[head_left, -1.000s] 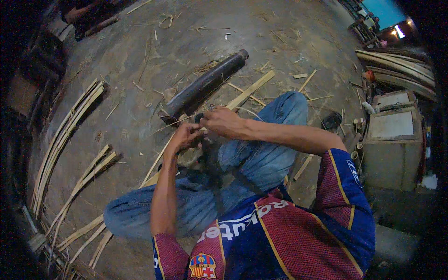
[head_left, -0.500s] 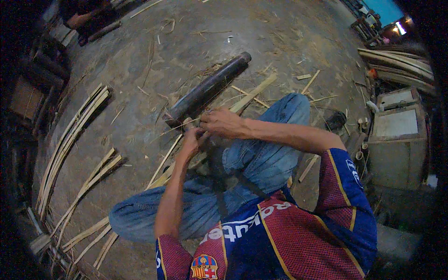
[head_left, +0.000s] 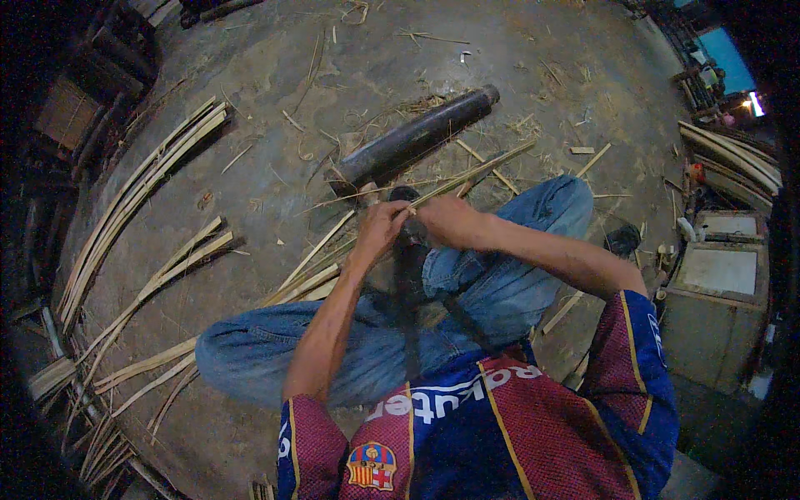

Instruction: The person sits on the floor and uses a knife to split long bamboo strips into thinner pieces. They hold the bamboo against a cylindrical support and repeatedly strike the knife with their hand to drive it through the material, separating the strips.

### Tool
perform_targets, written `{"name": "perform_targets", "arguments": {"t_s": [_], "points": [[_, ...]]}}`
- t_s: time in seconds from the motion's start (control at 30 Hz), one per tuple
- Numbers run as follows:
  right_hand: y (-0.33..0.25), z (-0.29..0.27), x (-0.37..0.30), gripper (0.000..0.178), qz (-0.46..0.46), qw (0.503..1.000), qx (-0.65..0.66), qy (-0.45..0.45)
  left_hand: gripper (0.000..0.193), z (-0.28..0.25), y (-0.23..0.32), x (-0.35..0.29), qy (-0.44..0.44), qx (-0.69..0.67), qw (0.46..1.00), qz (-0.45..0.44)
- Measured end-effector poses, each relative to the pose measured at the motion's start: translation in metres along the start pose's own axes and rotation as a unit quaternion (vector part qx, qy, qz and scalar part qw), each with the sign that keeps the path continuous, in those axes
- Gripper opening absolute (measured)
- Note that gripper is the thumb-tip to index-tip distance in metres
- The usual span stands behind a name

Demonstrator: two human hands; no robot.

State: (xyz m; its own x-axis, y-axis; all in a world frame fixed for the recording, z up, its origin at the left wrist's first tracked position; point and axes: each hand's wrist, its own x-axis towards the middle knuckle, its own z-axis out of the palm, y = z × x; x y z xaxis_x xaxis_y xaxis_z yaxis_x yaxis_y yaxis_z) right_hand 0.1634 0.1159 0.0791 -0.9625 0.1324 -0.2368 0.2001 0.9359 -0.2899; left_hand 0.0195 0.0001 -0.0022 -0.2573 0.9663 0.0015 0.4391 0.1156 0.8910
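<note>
My left hand (head_left: 385,223) is closed, pinching a thin bamboo strip (head_left: 475,175) that slants up and to the right. Just beside it, my right hand (head_left: 450,222) is curled into a fist at the near side of the strip. What sits inside that fist is hidden; a dark, flat, blade-like shape rises past it, close alongside the strip. Beyond both hands lies a dark, thick cylinder (head_left: 417,140) on the floor, slanting the same way. A short pale piece (head_left: 367,193) stands between its near end and my left hand.
Long split bamboo strips (head_left: 137,200) lie in a bundle on the left, with a shorter bundle (head_left: 179,267) nearer. My crossed legs (head_left: 283,354) frame the work spot. A box-like cabinet (head_left: 717,283) and stacked bamboo (head_left: 733,162) stand at right. Shavings litter the concrete floor (head_left: 275,75).
My hands have drawn slightly apart, the right one moving to the right of the left. The strip now shows running up and right from them. The whole view has shifted with my head.
</note>
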Motion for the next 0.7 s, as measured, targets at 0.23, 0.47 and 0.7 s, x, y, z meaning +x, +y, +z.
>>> {"name": "perform_targets", "arguments": {"t_s": [0.23, 0.47, 0.7], "points": [[0.025, -0.006, 0.027, 0.024, 0.074, 0.959, 0.234, 0.141, 0.021, 0.005, 0.002, 0.002, 0.038, 0.004, 0.999, -0.01], [0.037, 0.02, 0.002, 0.021, 0.066, 0.998, -0.02, 0.008, 0.023, 0.014, -0.006, 0.002, 0.035, -0.009, 0.999, 0.004], [0.023, -0.004, 0.017, 0.023, 0.102, 0.898, 0.429, -0.002, 0.026, -0.003, 0.023, 0.0, -0.029, -0.013, 0.997, -0.067]]}}
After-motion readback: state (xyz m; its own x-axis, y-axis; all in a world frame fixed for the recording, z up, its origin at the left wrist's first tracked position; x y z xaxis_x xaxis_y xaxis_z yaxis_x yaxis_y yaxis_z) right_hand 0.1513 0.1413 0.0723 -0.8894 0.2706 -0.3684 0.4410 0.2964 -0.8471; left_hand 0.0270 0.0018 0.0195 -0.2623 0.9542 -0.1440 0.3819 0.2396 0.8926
